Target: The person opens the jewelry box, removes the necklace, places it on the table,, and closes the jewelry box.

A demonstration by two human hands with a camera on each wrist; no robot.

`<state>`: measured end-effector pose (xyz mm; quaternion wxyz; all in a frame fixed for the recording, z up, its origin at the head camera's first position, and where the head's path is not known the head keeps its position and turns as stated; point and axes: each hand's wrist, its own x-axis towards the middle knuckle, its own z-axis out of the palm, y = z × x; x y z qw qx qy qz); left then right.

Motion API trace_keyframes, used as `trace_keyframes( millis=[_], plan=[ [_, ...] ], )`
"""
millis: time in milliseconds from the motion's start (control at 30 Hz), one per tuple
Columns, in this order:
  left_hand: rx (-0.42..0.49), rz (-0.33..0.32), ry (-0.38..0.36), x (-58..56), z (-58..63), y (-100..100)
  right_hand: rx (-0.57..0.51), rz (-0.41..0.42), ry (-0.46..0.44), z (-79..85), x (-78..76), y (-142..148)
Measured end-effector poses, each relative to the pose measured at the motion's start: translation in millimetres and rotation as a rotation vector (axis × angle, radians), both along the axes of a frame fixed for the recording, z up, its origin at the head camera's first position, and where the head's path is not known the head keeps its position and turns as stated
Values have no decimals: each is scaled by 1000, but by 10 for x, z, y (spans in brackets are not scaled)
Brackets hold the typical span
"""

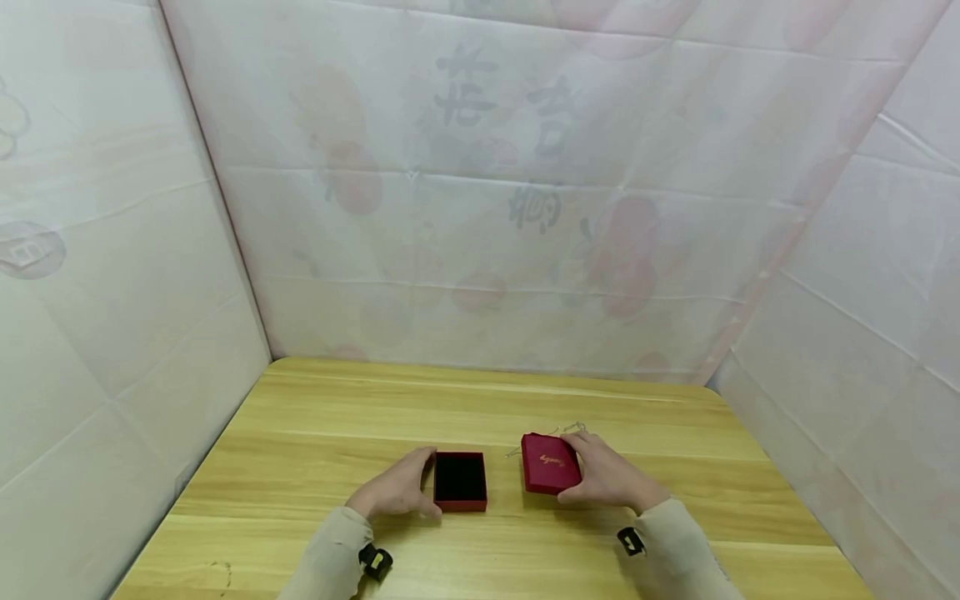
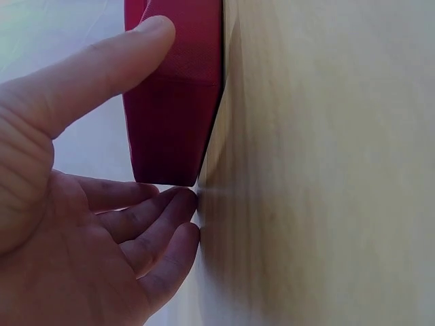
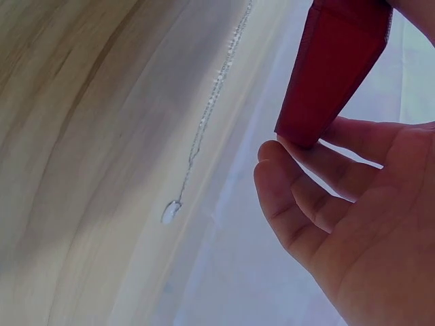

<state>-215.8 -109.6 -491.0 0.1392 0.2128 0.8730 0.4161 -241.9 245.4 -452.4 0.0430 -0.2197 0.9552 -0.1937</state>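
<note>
A red box base (image 1: 461, 505) with a black lining sits on the table, its open top facing up. My left hand (image 1: 401, 485) holds it from the left; in the left wrist view the thumb lies against its red side (image 2: 173, 129) and the fingers bend around the far corner. To the right, my right hand (image 1: 606, 475) grips the red lid (image 1: 551, 463), which has gold lettering on top and is raised and tilted. A silver chain necklace (image 3: 212, 102) with a small pale pendant (image 3: 171, 212) lies on the table, partly hidden behind the lid in the head view.
The light wood table (image 1: 315, 417) has rounded back corners. Pale printed cloth (image 1: 480, 250) hangs behind it and along both sides. Black bands with small devices are on both wrists, over light sleeves (image 1: 330, 546).
</note>
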Motion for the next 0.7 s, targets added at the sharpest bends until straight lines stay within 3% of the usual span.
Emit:
trace_keyframes(
  millis=[700],
  plan=[
    [7, 12, 2, -16, -19, -12, 0, 55, 25, 35, -37, -210]
  ],
)
